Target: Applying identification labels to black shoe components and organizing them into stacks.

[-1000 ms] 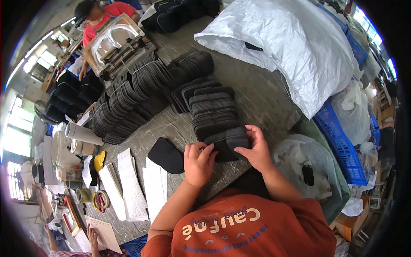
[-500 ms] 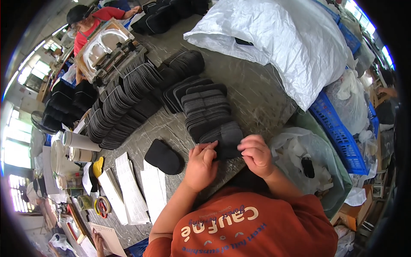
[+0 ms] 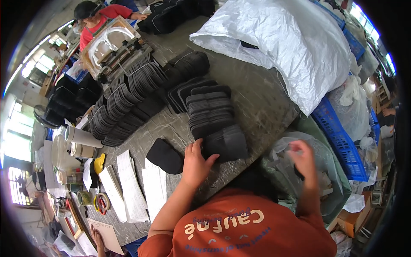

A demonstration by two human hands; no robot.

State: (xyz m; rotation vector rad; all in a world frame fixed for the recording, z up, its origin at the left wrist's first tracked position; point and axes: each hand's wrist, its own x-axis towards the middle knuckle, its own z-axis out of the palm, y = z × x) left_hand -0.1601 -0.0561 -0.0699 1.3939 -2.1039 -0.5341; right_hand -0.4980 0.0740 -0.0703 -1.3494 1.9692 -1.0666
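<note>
My left hand (image 3: 198, 165) lies at the near left corner of a row of black, insole-like fabric pads (image 3: 224, 143). Its thumb and fingers are spread against the pads, gripping nothing. A separate black pad with a rounded end (image 3: 165, 156) lies flat just left of this hand. My right hand (image 3: 303, 160) is away from the pads, above a clear plastic bag (image 3: 278, 165) that lines a green bin beside the table. Motion smears its fingers, and whether they hold anything is unclear.
Long rows of stacked black pads (image 3: 128, 92) stand at the left on the table (image 3: 261, 98). A big white sack (image 3: 291, 47) lies at the far right, beside a blue crate (image 3: 340, 139). Paper strips (image 3: 130, 188) and tape rolls (image 3: 102, 203) lie left. Another person (image 3: 105, 19) works far left.
My right hand has left the pads and moved right, over the bag-lined bin. My left hand has opened its fingers and stays at the pads.
</note>
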